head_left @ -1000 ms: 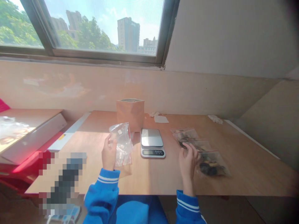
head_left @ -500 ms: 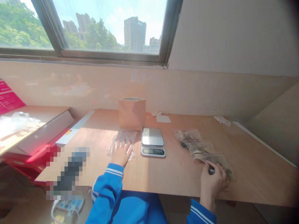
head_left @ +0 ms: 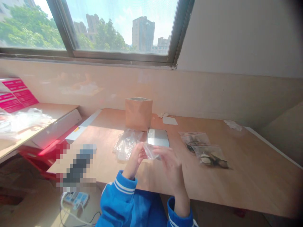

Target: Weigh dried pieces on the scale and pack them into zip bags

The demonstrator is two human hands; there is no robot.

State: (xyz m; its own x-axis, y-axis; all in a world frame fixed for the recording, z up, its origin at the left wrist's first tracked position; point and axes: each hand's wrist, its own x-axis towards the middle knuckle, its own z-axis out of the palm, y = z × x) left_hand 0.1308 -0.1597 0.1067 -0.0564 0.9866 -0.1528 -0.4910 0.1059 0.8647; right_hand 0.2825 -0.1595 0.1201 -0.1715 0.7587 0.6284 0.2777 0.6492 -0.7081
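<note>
A small clear plastic bag is held up between my two hands, in front of the kitchen scale. My left hand pinches its left side and my right hand grips its right side. I cannot make out what is inside; my right fingers cover part of it. Behind my left hand lies a pile of clear plastic bags. The scale's display is hidden by the held bag and my hands. Two filled zip bags, a rear one and a front one with dark and pale pieces, lie overlapping on the right.
A brown paper bag stands upright with its top open behind the scale. A white paper piece and a crumpled wrapper lie near the wall. At left are a blurred-out object, a power strip and a red stool.
My right hand has left the zip bags and come to the middle. My left hand has lifted off the plastic pile. Two zip bags lie at right where three lay before.
</note>
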